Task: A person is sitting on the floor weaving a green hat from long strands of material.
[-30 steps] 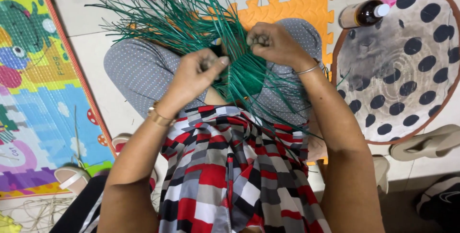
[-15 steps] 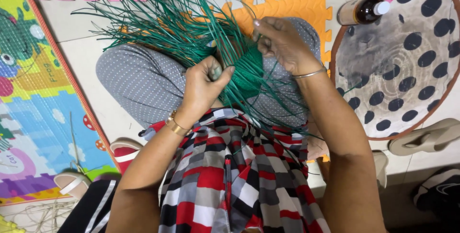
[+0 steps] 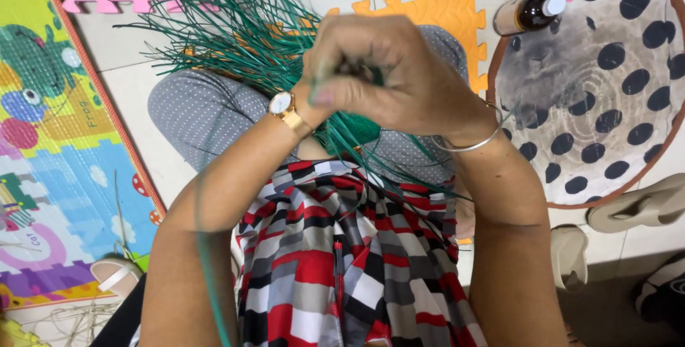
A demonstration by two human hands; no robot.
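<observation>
1. Right hand is raised close to the head camera, fingers curled together into a fist, clamped on a bunch of green strands at its gathered end.
2. Left hand is mostly hidden behind the right one. Only the wrist with a gold wristwatch and one fingertip show, so I cannot tell whether its fingers are clamped or loose.
3. The strands fan out up and left from the fists, over the lap in grey dotted fabric. A denser green woven mass sits just below the hands. One loose strand trails down across the left forearm.
4. Handling, my read: strands look thin, light and springy, stiff enough to hold a fan shape without drooping. Probably smooth, so a single strand would slip, and a sharp bend would likely kink it.
5. Best hold looks like where they converge, near the woven part. The free tips splay and give no control.
6. Right wrist carries a silver bangle.
7. Around: round spotted mat to the right with a brown bottle lying at its edge, orange foam puzzle tile, colourful play mat on the left, a beige slipper.
</observation>
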